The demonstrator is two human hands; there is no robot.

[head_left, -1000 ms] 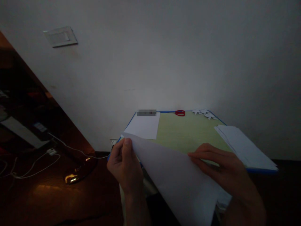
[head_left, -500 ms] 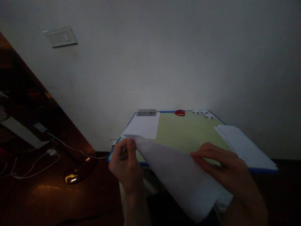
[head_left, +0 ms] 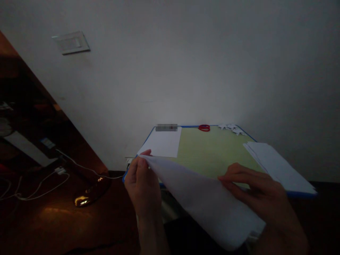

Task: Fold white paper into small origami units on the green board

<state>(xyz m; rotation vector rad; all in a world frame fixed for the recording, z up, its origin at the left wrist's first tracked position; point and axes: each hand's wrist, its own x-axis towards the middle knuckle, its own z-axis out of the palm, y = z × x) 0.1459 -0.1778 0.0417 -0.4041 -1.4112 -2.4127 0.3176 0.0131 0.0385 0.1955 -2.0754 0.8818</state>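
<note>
A white sheet of paper (head_left: 196, 191) hangs between my two hands, tilted down toward me over the table's front edge. My left hand (head_left: 143, 184) pinches its far left corner between thumb and fingers. Along the sheet's upper right edge, my right hand (head_left: 255, 191) grips it with thumb and fingertips. The lower part of the sheet curves down near my dark clothing, and its bottom right end is partly behind my right wrist.
A green table (head_left: 207, 148) with a blue rim stands against the wall. On it lie a flat white sheet (head_left: 162, 143), red-handled scissors (head_left: 204, 128), small white paper cutouts (head_left: 232, 128) and a paper stack (head_left: 278, 164). Left are a lamp base (head_left: 86, 198) and white cables (head_left: 39, 196).
My left thumb and fingers have shifted at the sheet's corner, with a fingertip now showing behind it. The right hand keeps its pinch, and the view has moved slightly.
</note>
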